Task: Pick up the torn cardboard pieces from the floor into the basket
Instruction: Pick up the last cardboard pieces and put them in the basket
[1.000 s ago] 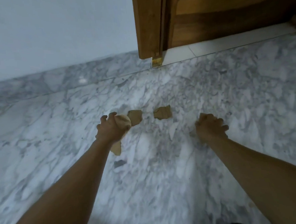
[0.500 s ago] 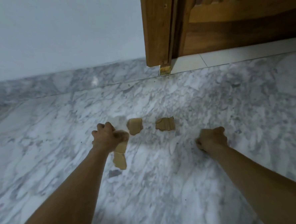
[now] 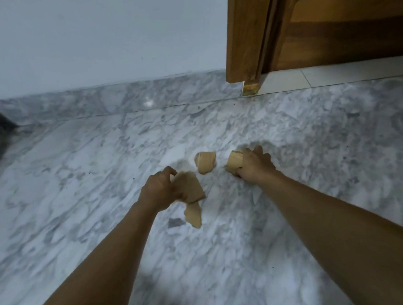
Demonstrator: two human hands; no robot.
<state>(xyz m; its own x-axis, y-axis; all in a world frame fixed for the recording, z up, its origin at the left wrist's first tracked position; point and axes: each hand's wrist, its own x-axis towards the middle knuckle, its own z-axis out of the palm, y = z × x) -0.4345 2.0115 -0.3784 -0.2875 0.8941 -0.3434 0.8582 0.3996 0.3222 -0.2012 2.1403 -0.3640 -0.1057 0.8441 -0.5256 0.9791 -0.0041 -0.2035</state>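
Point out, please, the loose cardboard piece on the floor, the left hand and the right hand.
loose cardboard piece (image 3: 205, 162), head view, middle of its top face.
left hand (image 3: 159, 192), head view, back of the hand.
right hand (image 3: 254, 166), head view, back of the hand.

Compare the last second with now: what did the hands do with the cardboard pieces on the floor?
The right hand moved forward and left to the rightmost cardboard piece, which lay free before, and now grips it. The left hand still holds its torn cardboard pieces. The middle cardboard piece stays on the marble floor, untouched.
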